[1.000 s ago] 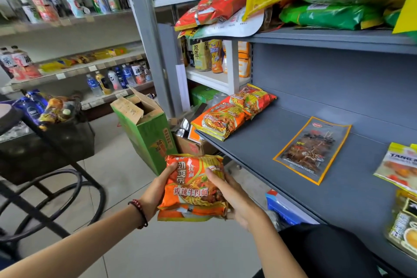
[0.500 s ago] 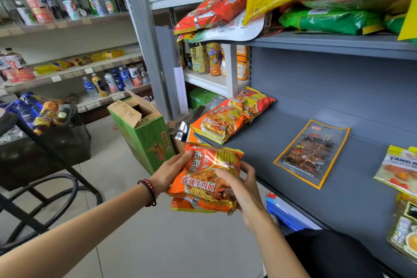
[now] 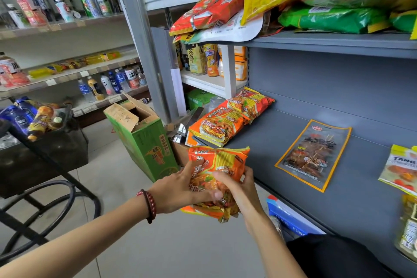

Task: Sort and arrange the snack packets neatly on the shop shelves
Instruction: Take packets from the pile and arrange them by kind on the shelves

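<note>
Head view.

Change: the orange instant-noodle packets [image 3: 217, 176] have come up and forward, and are now at the front edge of the grey shelf [image 3: 282, 140].

Left hand [image 3: 176, 189]: fingers curled on the packets' left side.

Right hand [image 3: 240, 187]: grips the right side, nearer the shelf.

Target, as I judge it: the matching noodle stack [image 3: 228, 119], just ahead and above. Its long axis runs back and right. My packets tilt roughly the same way.
</note>
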